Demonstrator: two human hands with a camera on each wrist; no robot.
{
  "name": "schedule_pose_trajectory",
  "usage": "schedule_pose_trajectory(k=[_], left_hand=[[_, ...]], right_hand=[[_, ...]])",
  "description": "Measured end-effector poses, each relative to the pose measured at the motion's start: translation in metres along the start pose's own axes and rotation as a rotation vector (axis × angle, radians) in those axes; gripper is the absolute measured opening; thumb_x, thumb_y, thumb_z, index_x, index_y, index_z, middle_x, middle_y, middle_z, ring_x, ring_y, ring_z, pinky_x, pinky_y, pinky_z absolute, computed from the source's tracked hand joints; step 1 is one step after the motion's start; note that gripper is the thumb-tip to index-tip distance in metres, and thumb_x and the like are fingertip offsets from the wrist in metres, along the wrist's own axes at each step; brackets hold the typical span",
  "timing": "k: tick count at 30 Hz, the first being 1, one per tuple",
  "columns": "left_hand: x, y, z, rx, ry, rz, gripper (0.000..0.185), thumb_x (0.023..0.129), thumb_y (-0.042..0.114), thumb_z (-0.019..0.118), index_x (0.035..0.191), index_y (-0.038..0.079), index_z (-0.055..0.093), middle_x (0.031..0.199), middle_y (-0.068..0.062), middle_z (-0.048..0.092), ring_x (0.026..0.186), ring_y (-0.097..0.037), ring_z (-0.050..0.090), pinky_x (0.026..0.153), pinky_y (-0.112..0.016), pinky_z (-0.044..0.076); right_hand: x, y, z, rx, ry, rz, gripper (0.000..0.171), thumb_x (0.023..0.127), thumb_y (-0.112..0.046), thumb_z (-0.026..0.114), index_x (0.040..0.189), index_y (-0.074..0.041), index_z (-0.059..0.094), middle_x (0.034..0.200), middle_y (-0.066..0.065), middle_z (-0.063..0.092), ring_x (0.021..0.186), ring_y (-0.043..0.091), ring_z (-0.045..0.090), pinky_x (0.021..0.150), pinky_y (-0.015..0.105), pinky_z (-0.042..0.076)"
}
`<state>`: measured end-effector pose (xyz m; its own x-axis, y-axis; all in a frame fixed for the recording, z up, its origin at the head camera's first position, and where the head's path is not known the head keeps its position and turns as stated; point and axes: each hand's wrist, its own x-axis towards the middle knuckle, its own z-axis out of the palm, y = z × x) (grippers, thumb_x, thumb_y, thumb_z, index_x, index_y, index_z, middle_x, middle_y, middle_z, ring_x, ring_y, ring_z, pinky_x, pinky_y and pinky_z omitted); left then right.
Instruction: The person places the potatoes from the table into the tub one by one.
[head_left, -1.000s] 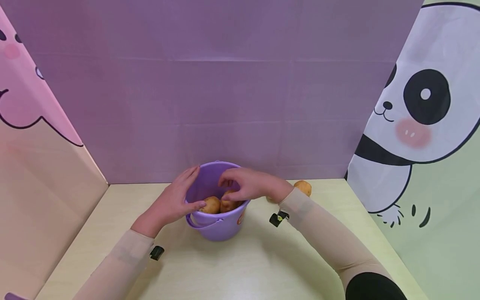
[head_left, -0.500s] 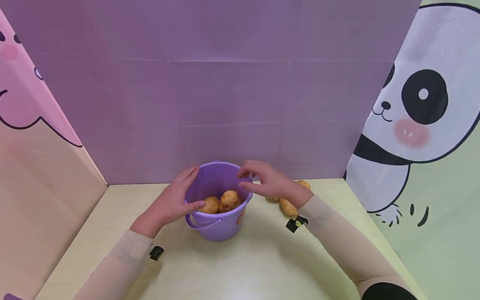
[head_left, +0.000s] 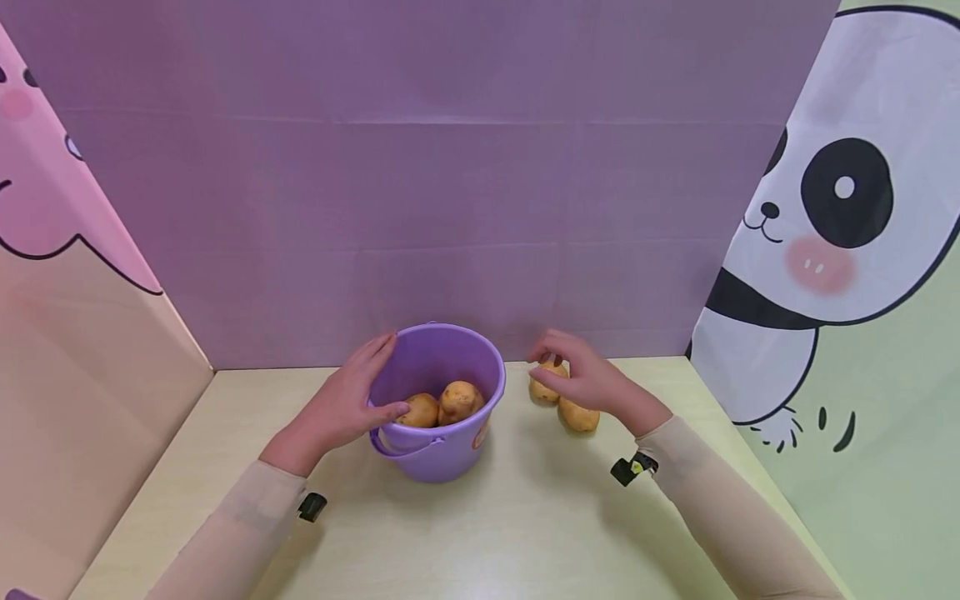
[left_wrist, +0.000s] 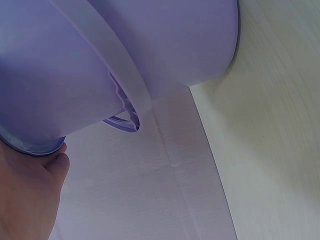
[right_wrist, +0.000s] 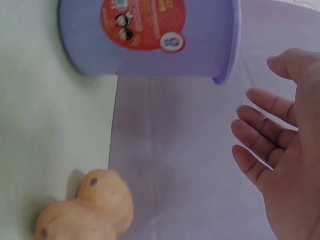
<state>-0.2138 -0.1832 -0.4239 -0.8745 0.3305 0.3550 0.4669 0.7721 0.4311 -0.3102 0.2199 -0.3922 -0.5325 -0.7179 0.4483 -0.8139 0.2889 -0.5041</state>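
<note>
Left hand (head_left: 341,408) grips the purple bucket (head_left: 438,437) rim; right hand (head_left: 588,379), fingers relaxed, hovers over a potato (head_left: 543,390): wrap it fully before lifting.

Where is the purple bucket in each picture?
Head view: the purple bucket stands at the middle of the table, the left hand gripping its rim.
Left wrist view: the bucket fills the top left.
Right wrist view: the bucket lies along the top, red sticker showing.
Shared landmark: the pale yellow table.
</note>
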Motion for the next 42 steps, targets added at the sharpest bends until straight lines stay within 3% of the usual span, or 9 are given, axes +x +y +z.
schedule_pose_trajectory(k=[4, 9, 14, 20, 25, 28, 32, 42], left_hand=[[0.0, 0.0, -0.001, 0.002, 0.001, 0.0, 0.108, 0.096, 0.053, 0.079, 0.172, -0.005, 0.028, 0.18, -0.023, 0.026, 0.166, -0.045, 0.024, 0.128, -0.067, 0.03], [0.0, 0.001, -0.001, -0.004, -0.002, 0.001, 0.108, 0.097, 0.054, 0.079, 0.172, -0.005, 0.028, 0.18, -0.022, 0.026, 0.166, -0.045, 0.024, 0.128, -0.068, 0.031], [0.0, 0.0, 0.0, -0.007, -0.001, -0.001, 0.106, 0.096, 0.049, 0.08, 0.172, -0.005, 0.028, 0.18, -0.022, 0.026, 0.166, -0.045, 0.024, 0.128, -0.068, 0.03], [0.0, 0.0, 0.0, -0.006, -0.001, -0.006, 0.105, 0.096, 0.044, 0.082, 0.172, -0.005, 0.028, 0.18, -0.022, 0.026, 0.166, -0.045, 0.023, 0.129, -0.068, 0.03], [0.0, 0.0, 0.0, -0.007, 0.003, -0.003, 0.105, 0.096, 0.044, 0.082, 0.172, -0.005, 0.029, 0.18, -0.022, 0.026, 0.166, -0.045, 0.023, 0.129, -0.068, 0.029], [-0.001, 0.0, 0.0, -0.006, 0.0, -0.008, 0.105, 0.096, 0.046, 0.081, 0.172, -0.005, 0.028, 0.18, -0.022, 0.026, 0.166, -0.045, 0.023, 0.129, -0.068, 0.029], [-0.001, 0.001, 0.0, -0.008, -0.005, -0.014, 0.106, 0.097, 0.05, 0.08, 0.172, -0.004, 0.028, 0.18, -0.022, 0.025, 0.166, -0.045, 0.022, 0.128, -0.068, 0.03], [-0.001, 0.002, 0.0, -0.015, -0.002, -0.017, 0.105, 0.096, 0.044, 0.082, 0.172, -0.005, 0.028, 0.18, -0.022, 0.025, 0.166, -0.045, 0.022, 0.128, -0.068, 0.03]], right_hand=[[-0.012, 0.009, -0.001, -0.022, 0.03, 0.022, 0.01, 0.104, -0.012, 0.076, 0.113, -0.011, 0.075, 0.109, 0.006, 0.073, 0.103, 0.027, 0.068, 0.085, 0.047, 0.058], [-0.026, 0.016, -0.002, -0.038, 0.054, 0.101, 0.011, 0.104, -0.017, 0.077, 0.115, -0.013, 0.074, 0.113, 0.009, 0.073, 0.107, 0.029, 0.066, 0.085, 0.054, 0.058], [-0.039, 0.025, 0.0, -0.077, 0.068, 0.187, 0.016, 0.104, -0.02, 0.078, 0.118, -0.013, 0.075, 0.117, 0.009, 0.07, 0.11, 0.025, 0.063, 0.086, 0.045, 0.057], [-0.048, 0.035, 0.002, -0.111, 0.096, 0.201, 0.018, 0.103, -0.019, 0.08, 0.116, -0.009, 0.074, 0.115, 0.004, 0.067, 0.107, 0.022, 0.062, 0.086, 0.041, 0.056], [-0.055, 0.039, 0.005, -0.121, 0.108, 0.253, 0.017, 0.103, -0.019, 0.081, 0.115, -0.011, 0.074, 0.116, 0.0, 0.065, 0.108, 0.025, 0.062, 0.084, 0.046, 0.056], [-0.059, 0.041, 0.009, -0.136, 0.118, 0.278, 0.018, 0.102, -0.02, 0.081, 0.116, -0.011, 0.073, 0.115, 0.003, 0.064, 0.107, 0.033, 0.063, 0.085, 0.051, 0.056], [-0.065, 0.046, 0.014, -0.181, 0.153, 0.306, 0.032, 0.1, -0.025, 0.084, 0.122, -0.005, 0.072, 0.119, 0.008, 0.066, 0.108, 0.042, 0.065, 0.092, 0.054, 0.056], [-0.076, 0.061, 0.032, -0.294, 0.175, 0.406, 0.062, 0.096, -0.042, 0.087, 0.134, 0.005, 0.069, 0.123, 0.018, 0.065, 0.11, 0.036, 0.062, 0.095, 0.053, 0.056]])
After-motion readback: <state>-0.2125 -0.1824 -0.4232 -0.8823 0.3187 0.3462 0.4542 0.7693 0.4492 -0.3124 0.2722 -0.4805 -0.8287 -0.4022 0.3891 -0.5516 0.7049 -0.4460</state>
